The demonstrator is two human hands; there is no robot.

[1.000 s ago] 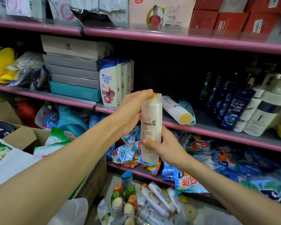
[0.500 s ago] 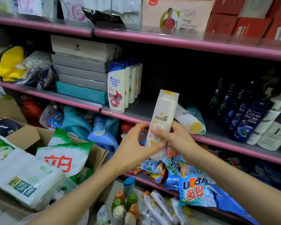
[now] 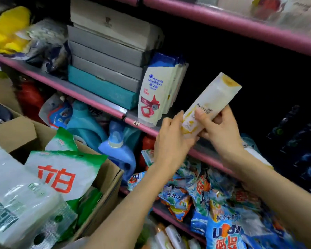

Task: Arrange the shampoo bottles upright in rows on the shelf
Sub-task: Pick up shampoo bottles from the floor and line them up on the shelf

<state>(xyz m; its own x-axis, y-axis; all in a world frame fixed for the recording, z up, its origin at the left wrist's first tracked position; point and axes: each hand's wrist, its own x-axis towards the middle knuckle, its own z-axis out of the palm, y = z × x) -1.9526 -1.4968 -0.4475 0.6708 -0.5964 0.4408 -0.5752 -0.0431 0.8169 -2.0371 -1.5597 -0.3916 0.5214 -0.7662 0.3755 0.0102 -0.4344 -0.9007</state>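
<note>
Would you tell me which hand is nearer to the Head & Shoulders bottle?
Left. The left hand sits just right of the Head & Shoulders bottle; the right hand is farther right, beyond the Pantene bottle.

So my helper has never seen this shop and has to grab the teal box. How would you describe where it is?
Find the pink-edged middle shelf and the stack of flat grey boxes on it. The teal box lies at the bottom of that stack, just left of the upright Head & Shoulders bottles. It is the stack's only coloured box.
</note>
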